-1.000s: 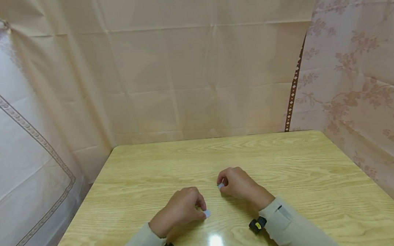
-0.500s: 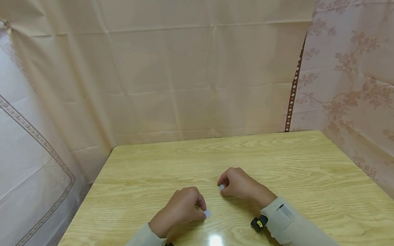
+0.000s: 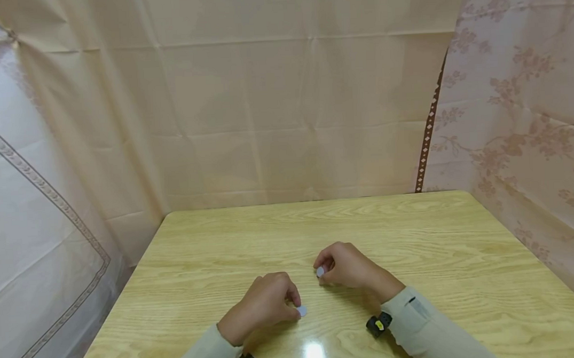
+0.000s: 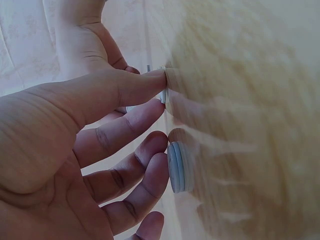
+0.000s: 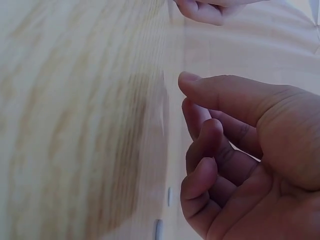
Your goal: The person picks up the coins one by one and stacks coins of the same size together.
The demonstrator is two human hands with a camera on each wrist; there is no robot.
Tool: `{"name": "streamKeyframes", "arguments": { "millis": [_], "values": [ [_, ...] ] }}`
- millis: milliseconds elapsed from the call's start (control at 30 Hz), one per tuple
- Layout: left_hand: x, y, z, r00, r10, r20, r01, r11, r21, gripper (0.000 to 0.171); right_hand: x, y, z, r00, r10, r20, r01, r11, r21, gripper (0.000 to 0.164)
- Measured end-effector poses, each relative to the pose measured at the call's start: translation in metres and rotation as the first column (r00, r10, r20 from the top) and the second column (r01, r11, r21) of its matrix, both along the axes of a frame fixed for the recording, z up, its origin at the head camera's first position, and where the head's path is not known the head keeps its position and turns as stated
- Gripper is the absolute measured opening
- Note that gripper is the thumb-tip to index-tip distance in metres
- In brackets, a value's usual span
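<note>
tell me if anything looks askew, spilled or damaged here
Nothing looks spilled or damaged on the table: the left hand pinches one pale disc, the right hand another disc. Only the tan curtain looks slightly odd, bunched at upper left while the rest hangs flatter.

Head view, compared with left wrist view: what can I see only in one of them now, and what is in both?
Only the head view: the left sleeve, the right sleeve and the far edge of the table.

Only the left wrist view: the palm of the left hand and, right by its curled lower fingers, a blue disc, which that hand appears to hide from the head camera.

Both: the table, the left hand, the right hand and a pale disc pinched by the left hand.
</note>
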State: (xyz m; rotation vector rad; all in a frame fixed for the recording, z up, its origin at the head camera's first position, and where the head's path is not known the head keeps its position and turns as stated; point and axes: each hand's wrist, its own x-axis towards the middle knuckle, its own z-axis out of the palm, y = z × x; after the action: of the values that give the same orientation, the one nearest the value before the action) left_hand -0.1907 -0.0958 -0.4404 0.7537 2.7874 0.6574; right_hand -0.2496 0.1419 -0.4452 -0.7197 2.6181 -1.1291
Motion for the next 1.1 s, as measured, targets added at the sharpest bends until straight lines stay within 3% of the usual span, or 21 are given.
{"name": "streamKeyframes", "arguments": {
  "millis": [733,1100],
  "values": [
    [0.0009,-0.0008,0.0004,1.0,-0.01,-0.014,0.01,1.0,0.013,0.014,0.0025,-0.0029,-0.0021,0.996,0.068,0.065,-0.065,0.997,-0.047,0.017],
    [0.0011,-0.0016,-0.0011,1.0,-0.022,-0.006,0.022,0.999,0.027,0.014,0.0087,-0.0053,0.001,0.98,0.118,0.161,-0.106,0.991,-0.08,0.017]
  ]
}}
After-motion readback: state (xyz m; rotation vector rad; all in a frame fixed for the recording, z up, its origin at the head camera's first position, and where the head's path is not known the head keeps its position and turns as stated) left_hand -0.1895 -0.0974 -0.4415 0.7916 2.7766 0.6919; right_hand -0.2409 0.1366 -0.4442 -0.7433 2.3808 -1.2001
